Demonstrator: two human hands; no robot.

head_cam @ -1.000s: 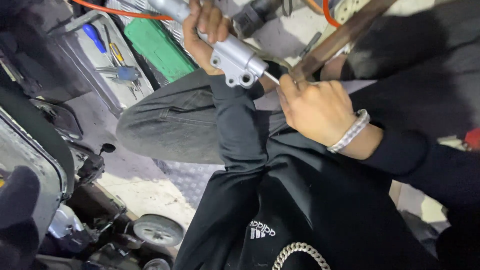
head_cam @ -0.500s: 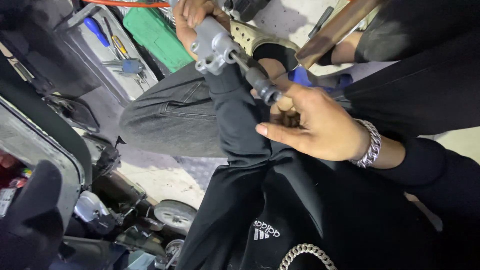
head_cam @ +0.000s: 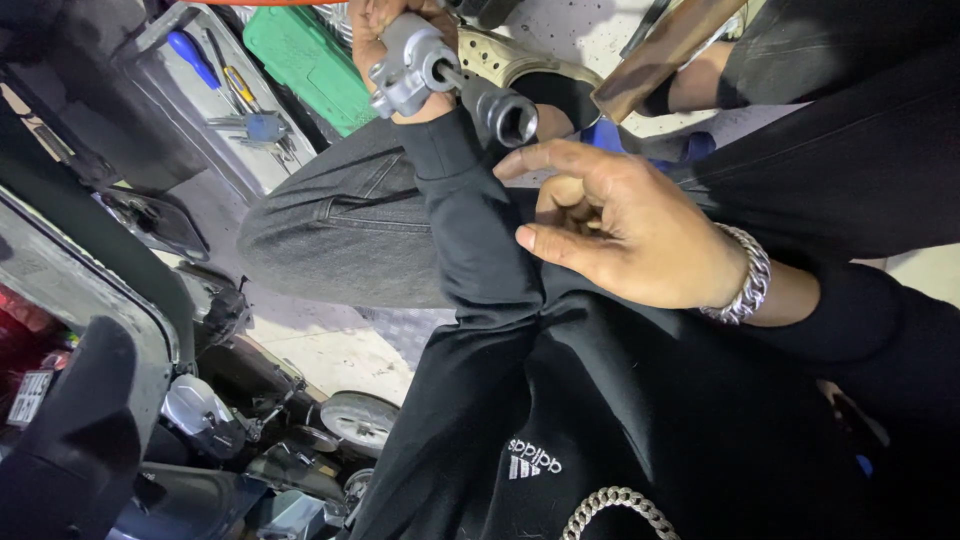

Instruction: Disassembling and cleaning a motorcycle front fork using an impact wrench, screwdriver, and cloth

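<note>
My left hand [head_cam: 385, 30] is at the top of the view, closed around a grey cast-metal part [head_cam: 408, 65]. A short shaft runs from that part to a dark cylindrical socket [head_cam: 503, 112], whose open end faces me. My right hand [head_cam: 625, 230], a silver chain bracelet [head_cam: 745, 280] on its wrist, hovers just below the socket. Its fingers are spread and loosely curled, the index fingertip close to the socket but not gripping it. Both arms wear black sleeves.
A green box [head_cam: 300, 55] and a grey tool tray [head_cam: 225, 110] with a blue-handled screwdriver [head_cam: 190, 55] lie at the upper left. A brown metal bar [head_cam: 670, 50] slants across the top. My grey-trousered knee [head_cam: 340, 220] is below the part. Motorcycle parts and a small wheel [head_cam: 360, 420] fill the lower left.
My right hand has let go of the shaft end, drawn back and opened. The grey part in my left hand has shifted, and the socket's open end now shows.
</note>
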